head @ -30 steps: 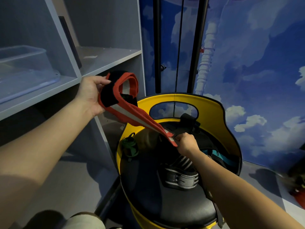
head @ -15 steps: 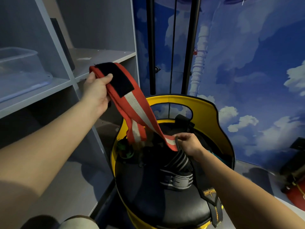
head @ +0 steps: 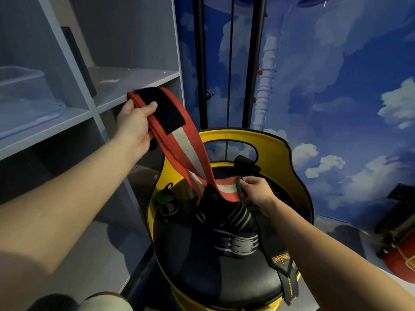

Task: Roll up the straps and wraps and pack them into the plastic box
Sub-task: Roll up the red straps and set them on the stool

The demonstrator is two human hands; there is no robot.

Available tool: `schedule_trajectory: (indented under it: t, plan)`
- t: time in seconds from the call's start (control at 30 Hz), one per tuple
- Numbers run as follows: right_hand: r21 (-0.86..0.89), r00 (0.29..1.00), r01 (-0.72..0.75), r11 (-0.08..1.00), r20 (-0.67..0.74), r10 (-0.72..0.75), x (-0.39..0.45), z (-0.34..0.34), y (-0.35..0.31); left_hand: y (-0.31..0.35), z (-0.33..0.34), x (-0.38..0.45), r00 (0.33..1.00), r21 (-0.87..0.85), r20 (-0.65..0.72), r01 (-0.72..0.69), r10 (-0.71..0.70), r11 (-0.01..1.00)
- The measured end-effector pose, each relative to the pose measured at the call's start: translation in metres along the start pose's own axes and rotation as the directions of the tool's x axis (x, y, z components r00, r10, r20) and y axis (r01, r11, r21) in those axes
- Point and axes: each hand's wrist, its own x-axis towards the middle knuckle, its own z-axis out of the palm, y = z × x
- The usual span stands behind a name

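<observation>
A red and white wrap (head: 186,149) with a black velcro patch hangs stretched between my two hands. My left hand (head: 134,124) grips its velcro end, raised beside the shelf. My right hand (head: 256,191) pinches the lower end and its thin black loop above the chair seat. On the black seat (head: 202,265) lie a black and grey striped wrap (head: 235,241), a black strap with yellow lettering (head: 283,265) that hangs over the front edge, and a small green item (head: 166,200). The clear plastic box (head: 24,97) stands on the shelf at the left.
Grey shelving (head: 107,95) fills the left side, with a bare board beside the box. The yellow backrest (head: 283,158) curves behind the seat. A sky-painted wall is behind, with black poles (head: 202,63). A red object (head: 399,263) lies on the floor at right.
My left hand has lifted the velcro end slightly and the wrap has straightened. My right hand now holds the lower end by its black loop. A loose tail hangs down near the green item.
</observation>
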Motion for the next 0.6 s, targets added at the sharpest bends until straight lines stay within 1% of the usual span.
schedule_trajectory:
  t: [0.07, 0.23, 0.4, 0.6]
  plan:
    - [0.010, 1.000, -0.029, 1.000, 0.010, 0.029, -0.003, -0.003, -0.003, 0.002, 0.003, -0.003, 1.000, 0.001, 0.014, 0.002, -0.002, 1.000]
    - [-0.024, 1.000, -0.021, 0.999, 0.007, 0.021, -0.018, -0.009, -0.011, 0.007, 0.012, -0.019, 0.999, 0.023, 0.053, 0.006, -0.007, 1.000]
    - [-0.100, 0.999, -0.014, 0.995, 0.039, 0.018, -0.041, -0.014, -0.020, 0.012, 0.020, -0.048, 0.994, 0.036, 0.102, 0.026, -0.030, 0.999]
    - [-0.201, 0.996, -0.068, 0.977, 0.040, 0.078, -0.077, -0.018, -0.030, 0.016, 0.026, -0.086, 0.983, 0.071, 0.170, 0.049, -0.061, 0.996]
